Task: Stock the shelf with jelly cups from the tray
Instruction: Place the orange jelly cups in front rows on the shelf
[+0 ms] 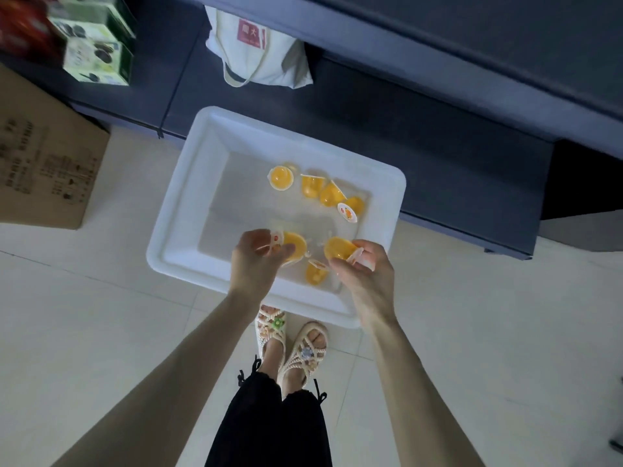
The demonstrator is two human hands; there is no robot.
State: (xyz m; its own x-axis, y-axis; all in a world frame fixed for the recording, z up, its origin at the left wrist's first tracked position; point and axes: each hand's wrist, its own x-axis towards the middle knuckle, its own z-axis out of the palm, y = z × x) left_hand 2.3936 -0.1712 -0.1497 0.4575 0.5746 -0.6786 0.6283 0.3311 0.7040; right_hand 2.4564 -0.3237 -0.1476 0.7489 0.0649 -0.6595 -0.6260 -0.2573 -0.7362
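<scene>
A white plastic tray sits on the floor in front of the dark shelf unit. Several orange jelly cups lie loose in it, most in a cluster toward its far right, and one cup lies near the front between my hands. My left hand is closed on a jelly cup over the tray's near side. My right hand grips another jelly cup by its lid end. The two held cups are close together, a small gap apart.
A white tote bag rests on the low dark shelf behind the tray. Green boxes stand at the upper left, with a cardboard box on the floor below them. My sandalled feet stand on pale tiles just before the tray.
</scene>
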